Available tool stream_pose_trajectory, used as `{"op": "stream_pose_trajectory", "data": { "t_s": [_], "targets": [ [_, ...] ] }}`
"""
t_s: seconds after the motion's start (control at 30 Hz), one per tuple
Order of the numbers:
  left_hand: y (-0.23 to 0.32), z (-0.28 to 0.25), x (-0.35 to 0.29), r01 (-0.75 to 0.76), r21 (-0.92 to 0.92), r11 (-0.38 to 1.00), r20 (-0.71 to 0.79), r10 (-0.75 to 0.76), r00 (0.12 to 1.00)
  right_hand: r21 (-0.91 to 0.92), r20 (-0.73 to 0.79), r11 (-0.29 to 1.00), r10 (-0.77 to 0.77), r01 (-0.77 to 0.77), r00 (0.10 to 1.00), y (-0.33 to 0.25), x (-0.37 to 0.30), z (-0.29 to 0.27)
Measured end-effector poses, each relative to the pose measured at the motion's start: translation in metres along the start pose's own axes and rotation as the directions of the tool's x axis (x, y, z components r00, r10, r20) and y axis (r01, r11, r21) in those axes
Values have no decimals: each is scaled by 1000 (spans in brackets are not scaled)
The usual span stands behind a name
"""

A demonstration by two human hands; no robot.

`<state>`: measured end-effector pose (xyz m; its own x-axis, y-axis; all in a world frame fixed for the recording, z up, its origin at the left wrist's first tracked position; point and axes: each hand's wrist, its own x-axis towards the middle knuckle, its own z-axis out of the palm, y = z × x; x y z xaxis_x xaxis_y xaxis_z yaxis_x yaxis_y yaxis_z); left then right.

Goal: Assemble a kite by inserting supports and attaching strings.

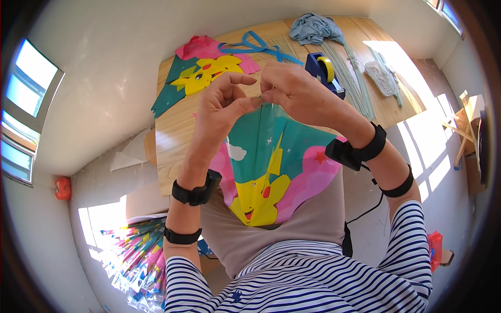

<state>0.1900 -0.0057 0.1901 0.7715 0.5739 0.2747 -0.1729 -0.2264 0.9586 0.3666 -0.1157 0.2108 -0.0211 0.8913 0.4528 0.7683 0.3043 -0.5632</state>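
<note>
A printed kite sheet [300, 151], green and pink with a yellow cartoon figure, hangs from my hands down over my lap. Its narrow top end is at my fingertips. My right hand [292, 86] is closed in a pinch on that end. From the other side my left hand [224, 99] meets it, thumb tip on the sheet's top edge, the other fingers curled and the index finger raised. What lies exactly between the fingertips is too small to make out. Another sheet of the same print [201, 73] lies on the wooden table [175, 135] beyond my left hand.
A blue tape dispenser [324, 73] with yellow tape stands beyond my right hand. Around it lie thin rods [347, 78], blue ribbon [255, 48], a grey-blue cloth [315, 28] and a clear box [382, 78]. Wrapped colourful packages [138, 255] are heaped at lower left.
</note>
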Motion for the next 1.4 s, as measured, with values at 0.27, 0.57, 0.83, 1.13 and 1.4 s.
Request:
{"op": "stream_pose_trajectory", "data": {
  "t_s": [0.27,0.57,0.83,1.13,1.4],
  "targets": [
    [4,0,-4,10,24,1000,-7,-10,1000,199,21,970,141,-143,990,-4,2,-1],
    [7,-1,-5,31,55,998,31,-33,999,275,73,949,139,-154,988,-4,-2,5],
    [12,-6,-9,15,100,995,104,-26,994,293,91,936,173,-192,981,-7,-3,1],
    [24,-10,-12,-17,78,997,55,13,998,395,263,888,135,-234,955,-3,-6,-3],
    [36,-13,1,-354,598,719,-150,534,832,393,205,843,308,-367,929,-16,11,-5]
  ]
}}
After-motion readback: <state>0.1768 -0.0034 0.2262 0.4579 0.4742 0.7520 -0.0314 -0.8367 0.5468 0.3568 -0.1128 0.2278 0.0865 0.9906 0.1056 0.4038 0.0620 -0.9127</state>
